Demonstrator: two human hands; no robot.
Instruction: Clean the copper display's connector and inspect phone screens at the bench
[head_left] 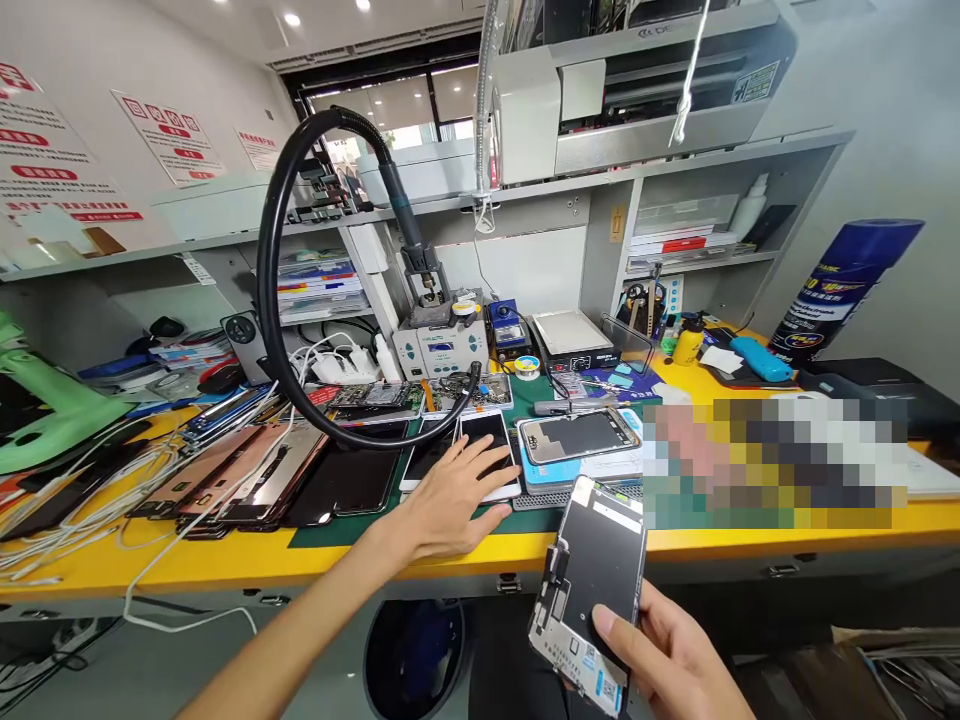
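My left hand (454, 495) lies with spread fingers over a white-framed tablet (431, 465) on the green mat, and holds nothing. In front of the bench edge, my right hand (667, 650) grips a phone screen assembly (600, 550), its thumb on the dark back and its fingers behind it. White strips, a small flex part and a blue label show on that back. Just beyond it, another phone part (581, 436) rests on a light-blue box (551, 474). Left of the tablet lie dark screens (360, 480).
A black hose (271, 270) arches over the bench from the soldering station (442, 348). Phone screens (262, 480) and white cables (97, 510) crowd the left. A blue spray can (840, 290) stands right. A bin (414, 655) sits below the yellow edge.
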